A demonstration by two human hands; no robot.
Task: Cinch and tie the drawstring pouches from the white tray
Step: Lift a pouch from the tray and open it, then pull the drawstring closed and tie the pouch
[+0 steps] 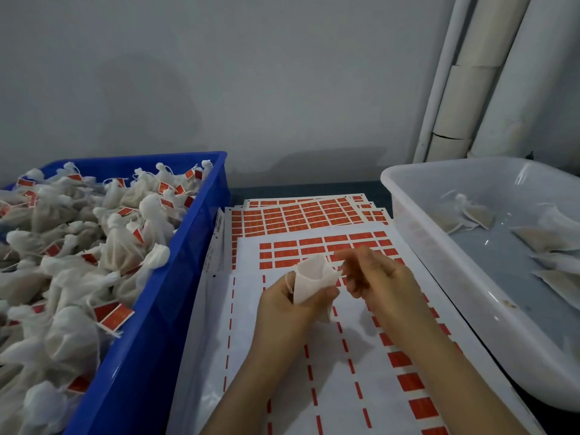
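My left hand grips a small white mesh drawstring pouch above the sticker sheets, its mouth pointing up and standing open. My right hand is just to the right of the pouch, its fingers curled at the pouch's top edge; it is blurred, and whether it pinches the string is unclear. The white tray at the right holds several flat untied pouches.
A blue crate on the left is heaped with tied pouches bearing red tags. Sheets of red stickers cover the table between crate and tray. White pipes run up the wall at the back right.
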